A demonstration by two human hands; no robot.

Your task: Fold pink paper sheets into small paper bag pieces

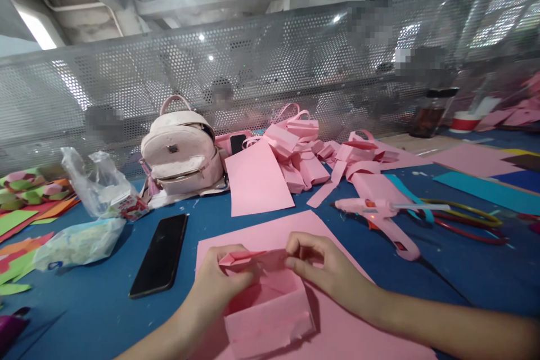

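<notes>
A pink paper box [270,323] with an open top stands over a large pink sheet [337,304]. My left hand [223,278] is closed on the box's left side, thumb at a folded flap. At the far right corner of the rim, my right hand [316,261] pinches the paper edge between thumb and fingers. To the right lies a pink glue gun [379,219], its nozzle pointing left. Behind the sheet are another pink sheet [259,180] and a heap of pink paper pieces [295,149].
A black phone [159,256] and plastic bags [80,244] lie left, with a pale backpack [181,152] behind. Coloured paper is at both sides. Scissors [468,219] lie right, a dark jar [431,115] farther back. A perforated metal screen [270,73] crosses behind.
</notes>
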